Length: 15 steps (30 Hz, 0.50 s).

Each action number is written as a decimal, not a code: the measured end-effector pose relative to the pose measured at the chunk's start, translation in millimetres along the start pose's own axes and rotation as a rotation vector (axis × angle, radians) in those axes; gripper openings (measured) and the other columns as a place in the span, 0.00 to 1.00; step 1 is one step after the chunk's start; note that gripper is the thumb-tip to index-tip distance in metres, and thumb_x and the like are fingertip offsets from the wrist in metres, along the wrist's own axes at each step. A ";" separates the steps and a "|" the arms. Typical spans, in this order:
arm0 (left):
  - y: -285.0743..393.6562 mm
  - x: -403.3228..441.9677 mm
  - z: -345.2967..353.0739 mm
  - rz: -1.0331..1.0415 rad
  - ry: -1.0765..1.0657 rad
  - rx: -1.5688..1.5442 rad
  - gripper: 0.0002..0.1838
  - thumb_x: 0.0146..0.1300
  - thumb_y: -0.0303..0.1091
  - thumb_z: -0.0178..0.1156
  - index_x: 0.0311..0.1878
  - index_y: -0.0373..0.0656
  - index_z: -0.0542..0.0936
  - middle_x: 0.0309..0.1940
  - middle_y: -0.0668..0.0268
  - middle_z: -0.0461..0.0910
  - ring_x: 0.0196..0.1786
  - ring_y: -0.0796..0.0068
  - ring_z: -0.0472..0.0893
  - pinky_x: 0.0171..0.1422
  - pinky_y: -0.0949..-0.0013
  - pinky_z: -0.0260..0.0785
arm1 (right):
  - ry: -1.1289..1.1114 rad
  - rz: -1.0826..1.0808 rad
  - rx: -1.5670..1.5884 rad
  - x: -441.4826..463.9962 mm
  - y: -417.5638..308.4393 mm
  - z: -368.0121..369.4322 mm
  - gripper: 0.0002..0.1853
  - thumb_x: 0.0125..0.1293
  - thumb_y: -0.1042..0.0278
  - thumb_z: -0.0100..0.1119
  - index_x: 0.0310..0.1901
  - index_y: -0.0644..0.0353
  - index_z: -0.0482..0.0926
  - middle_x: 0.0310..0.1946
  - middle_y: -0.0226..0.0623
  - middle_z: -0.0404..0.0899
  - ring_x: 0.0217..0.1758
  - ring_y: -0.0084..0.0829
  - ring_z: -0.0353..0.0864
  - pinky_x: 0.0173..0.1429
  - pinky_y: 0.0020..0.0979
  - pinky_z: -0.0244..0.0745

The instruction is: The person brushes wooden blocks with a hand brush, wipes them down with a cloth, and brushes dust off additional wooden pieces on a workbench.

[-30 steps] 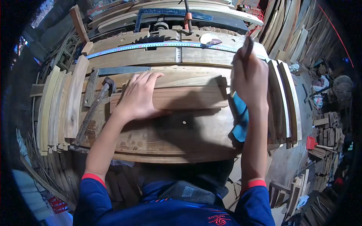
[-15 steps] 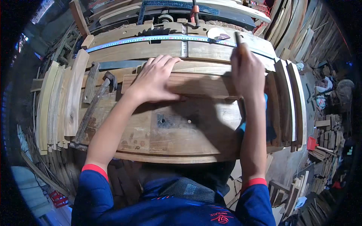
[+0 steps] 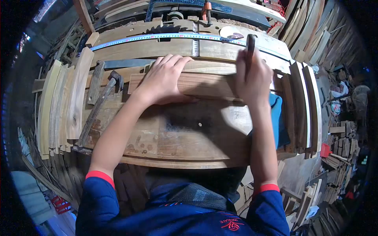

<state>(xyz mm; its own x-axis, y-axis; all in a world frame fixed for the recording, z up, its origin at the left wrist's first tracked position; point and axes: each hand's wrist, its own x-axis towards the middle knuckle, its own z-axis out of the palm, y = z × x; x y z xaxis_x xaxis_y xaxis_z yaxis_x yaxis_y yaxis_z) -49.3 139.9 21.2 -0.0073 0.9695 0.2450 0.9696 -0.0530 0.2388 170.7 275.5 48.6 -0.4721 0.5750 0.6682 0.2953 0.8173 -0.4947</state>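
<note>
A brown wooden board (image 3: 204,85) lies across the workbench (image 3: 177,145). My left hand (image 3: 163,78) grips its left part, fingers over the far edge and thumb on the near side. My right hand (image 3: 255,76), at the board's right end, is closed round a dark wooden handle (image 3: 251,43) that sticks up above the fist; what lies below the fist is hidden. Behind the board is a paler plank (image 3: 212,67). A blue cloth (image 3: 275,118) lies right of my right forearm.
A hammer (image 3: 98,106) and a wooden square (image 3: 95,84) lie at the left. A tape measure (image 3: 143,37) stretches across the back. Upright wood strips line the left (image 3: 59,110) and right (image 3: 309,106) sides. A clamp (image 3: 207,13) stands behind.
Compared with one second ago, the board and my left hand are farther right and slightly farther back in view. My right hand has shifted a little too, and the handle it holds stands more upright.
</note>
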 end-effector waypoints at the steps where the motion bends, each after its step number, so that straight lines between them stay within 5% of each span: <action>1: -8.0 0.1 8.1 0.007 0.011 0.017 0.41 0.56 0.46 0.75 0.72 0.41 0.73 0.65 0.53 0.78 0.70 0.52 0.74 0.77 0.53 0.64 | 0.018 -0.012 0.078 -3.6 -5.5 8.6 0.06 0.74 0.70 0.60 0.43 0.63 0.77 0.24 0.52 0.81 0.29 0.56 0.85 0.36 0.49 0.77; 2: -15.3 0.2 15.6 0.013 0.021 0.032 0.44 0.54 0.51 0.77 0.72 0.42 0.73 0.64 0.53 0.78 0.69 0.51 0.74 0.77 0.53 0.64 | 0.003 -0.014 0.214 -8.2 -9.1 17.8 0.08 0.76 0.68 0.60 0.42 0.64 0.77 0.24 0.52 0.81 0.29 0.56 0.84 0.35 0.48 0.76; 5: -20.3 0.5 23.3 0.078 0.117 0.084 0.41 0.52 0.32 0.72 0.72 0.46 0.73 0.58 0.55 0.80 0.64 0.51 0.78 0.71 0.53 0.69 | -0.088 0.159 0.258 -3.5 -20.7 13.8 0.08 0.76 0.67 0.59 0.42 0.64 0.78 0.25 0.52 0.81 0.29 0.56 0.84 0.36 0.49 0.76; 11: 7.4 -5.6 -3.8 -0.051 0.008 -0.015 0.54 0.36 0.41 0.81 0.73 0.50 0.70 0.60 0.56 0.77 0.66 0.51 0.75 0.74 0.51 0.63 | -0.100 0.071 -0.354 4.6 17.0 -6.9 0.10 0.71 0.65 0.63 0.43 0.62 0.75 0.27 0.52 0.83 0.31 0.55 0.86 0.37 0.51 0.80; 13: 7.8 -5.3 -3.3 -0.058 0.010 -0.031 0.52 0.37 0.39 0.79 0.73 0.50 0.70 0.59 0.56 0.77 0.65 0.50 0.76 0.73 0.51 0.63 | -0.080 0.039 -0.332 1.1 3.8 11.2 0.12 0.70 0.64 0.64 0.42 0.63 0.73 0.29 0.52 0.83 0.32 0.56 0.85 0.36 0.51 0.80; 14: 6.0 -3.0 -9.8 -0.076 -0.089 -0.008 0.54 0.40 0.54 0.83 0.72 0.46 0.70 0.62 0.53 0.77 0.69 0.52 0.75 0.76 0.50 0.62 | -0.029 -0.028 -0.219 -2.0 -3.5 18.5 0.13 0.69 0.65 0.66 0.42 0.63 0.72 0.30 0.53 0.82 0.32 0.56 0.85 0.36 0.52 0.79; 15: 5.4 -2.5 -8.4 -0.055 -0.054 -0.010 0.52 0.42 0.50 0.81 0.73 0.46 0.70 0.63 0.53 0.77 0.69 0.51 0.75 0.76 0.51 0.62 | -0.003 -0.032 -0.072 -1.3 -14.1 22.8 0.12 0.71 0.65 0.65 0.42 0.64 0.74 0.29 0.54 0.82 0.32 0.56 0.85 0.35 0.51 0.77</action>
<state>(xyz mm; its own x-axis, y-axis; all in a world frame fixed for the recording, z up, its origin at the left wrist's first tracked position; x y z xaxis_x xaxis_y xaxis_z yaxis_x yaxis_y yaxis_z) -46.1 135.2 29.8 -0.0467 0.9825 0.1802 0.9656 -0.0018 0.2602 148.2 262.4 42.1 -0.4849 0.5483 0.6813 0.3392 0.8360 -0.4314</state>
